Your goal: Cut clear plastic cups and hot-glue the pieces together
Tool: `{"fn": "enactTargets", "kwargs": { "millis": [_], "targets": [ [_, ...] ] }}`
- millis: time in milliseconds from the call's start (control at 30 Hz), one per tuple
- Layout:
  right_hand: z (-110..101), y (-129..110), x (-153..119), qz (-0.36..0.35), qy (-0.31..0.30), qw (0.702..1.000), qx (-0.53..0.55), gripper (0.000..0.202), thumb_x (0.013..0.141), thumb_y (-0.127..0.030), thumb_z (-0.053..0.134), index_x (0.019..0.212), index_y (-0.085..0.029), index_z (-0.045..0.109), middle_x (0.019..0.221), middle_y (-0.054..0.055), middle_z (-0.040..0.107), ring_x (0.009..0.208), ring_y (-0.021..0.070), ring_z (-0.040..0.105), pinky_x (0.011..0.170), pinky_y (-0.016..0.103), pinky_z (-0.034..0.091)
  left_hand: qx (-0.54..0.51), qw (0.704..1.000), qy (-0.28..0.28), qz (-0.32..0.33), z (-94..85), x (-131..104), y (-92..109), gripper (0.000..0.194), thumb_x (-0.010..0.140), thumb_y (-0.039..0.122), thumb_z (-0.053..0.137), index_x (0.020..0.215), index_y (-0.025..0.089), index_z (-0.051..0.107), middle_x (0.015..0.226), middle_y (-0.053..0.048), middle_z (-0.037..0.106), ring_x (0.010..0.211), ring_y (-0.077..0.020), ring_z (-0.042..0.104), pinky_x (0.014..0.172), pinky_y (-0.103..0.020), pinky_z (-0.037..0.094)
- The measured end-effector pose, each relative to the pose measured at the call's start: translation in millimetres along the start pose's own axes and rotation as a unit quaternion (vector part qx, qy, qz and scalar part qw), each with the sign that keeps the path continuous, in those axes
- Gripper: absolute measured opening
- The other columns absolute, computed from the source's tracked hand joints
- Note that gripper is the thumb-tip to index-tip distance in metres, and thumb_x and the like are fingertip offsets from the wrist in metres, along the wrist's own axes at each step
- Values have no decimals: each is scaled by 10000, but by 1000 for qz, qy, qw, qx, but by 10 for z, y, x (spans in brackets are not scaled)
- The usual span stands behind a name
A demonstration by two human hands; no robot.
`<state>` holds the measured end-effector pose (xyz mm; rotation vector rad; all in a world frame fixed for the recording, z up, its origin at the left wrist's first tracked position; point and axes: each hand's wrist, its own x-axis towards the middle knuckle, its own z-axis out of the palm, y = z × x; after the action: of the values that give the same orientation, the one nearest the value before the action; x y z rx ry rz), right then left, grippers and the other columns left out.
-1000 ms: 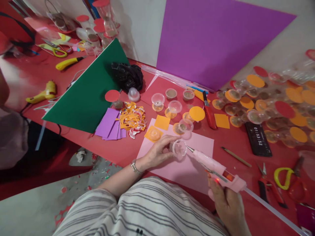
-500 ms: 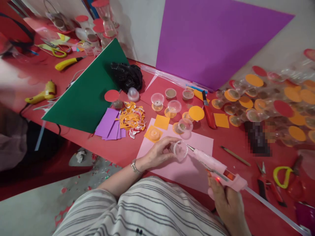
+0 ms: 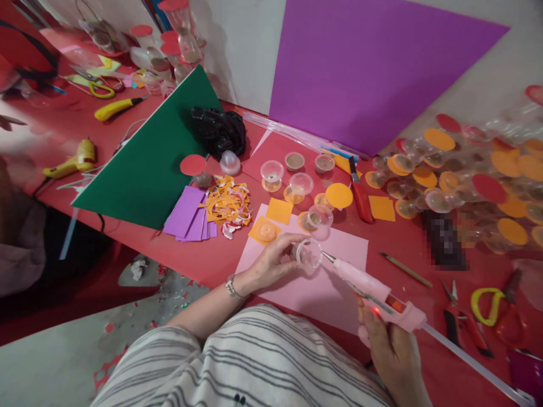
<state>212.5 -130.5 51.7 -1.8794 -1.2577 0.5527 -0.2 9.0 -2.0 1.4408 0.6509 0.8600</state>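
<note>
Over a pink sheet [image 3: 343, 243], my left hand [image 3: 274, 263] pinches a small clear plastic cup [image 3: 309, 255] by its side, with the cup's round rim turned up toward me. My right hand [image 3: 388, 345] is wrapped round a pink glue gun [image 3: 365, 282], whose metal tip touches or nearly touches the cup's right edge. A clear glue stick [image 3: 470, 353] runs out of the gun's back. Beyond my left hand, a clear cup [image 3: 267, 230] rests on an orange square. Several joined clear cups, one topped by an orange disc [image 3: 339, 195], stand behind the pink sheet.
A green board [image 3: 144, 152] leans at the left beside a black plastic bag [image 3: 219, 133], purple cards [image 3: 186, 215] and orange scraps [image 3: 229, 203]. On the right lie a red cutter [image 3: 361, 198], pliers [image 3: 466, 325], scissors [image 3: 487, 305] and many cup pieces. Part of another person shows far left.
The cup in my left hand has shifted slightly left and up. My right hand and the glue gun have barely moved. At the far left edge, another person's fingers have come into view.
</note>
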Motion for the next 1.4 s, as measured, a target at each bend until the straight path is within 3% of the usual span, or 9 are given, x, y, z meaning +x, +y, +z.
{"fn": "enactTargets", "kwargs": {
  "millis": [333, 867, 1000, 1400],
  "targets": [
    [2, -32, 11, -6, -13, 1000, -13, 532, 855, -662, 572, 702, -172, 711, 542, 105, 697, 386, 185, 612, 356, 246, 497, 7, 1000, -26, 1, -9, -8, 39, 522, 882, 481, 641, 1314, 201, 556, 1233, -133, 597, 1054, -219, 580, 914, -357, 476],
    [-6, -14, 18, 10, -13, 1000, 11, 507, 841, -639, 609, 720, -159, 720, 518, 81, 671, 386, 177, 593, 349, 256, 486, 28, 998, -56, 2, -16, -1, 38, 485, 883, 342, 673, 1328, 191, 550, 1238, -136, 622, 1078, -225, 589, 930, -362, 481],
    [-11, -4, 18, 28, -19, 999, 11, 510, 825, -656, 616, 731, -167, 728, 588, 101, 713, 436, 185, 628, 374, 254, 510, 37, 998, -60, 3, -20, -1, 32, 481, 880, 352, 676, 1324, 207, 559, 1252, -136, 621, 1084, -232, 589, 928, -370, 480],
    [-25, 59, -2, 55, -19, 998, 27, 507, 793, -660, 648, 743, -163, 733, 600, 106, 717, 431, 185, 623, 383, 257, 508, 16, 1000, -10, -2, -9, 2, 24, 518, 881, 483, 644, 1302, 192, 566, 1199, -129, 598, 1024, -212, 584, 890, -345, 477]
  ]
}}
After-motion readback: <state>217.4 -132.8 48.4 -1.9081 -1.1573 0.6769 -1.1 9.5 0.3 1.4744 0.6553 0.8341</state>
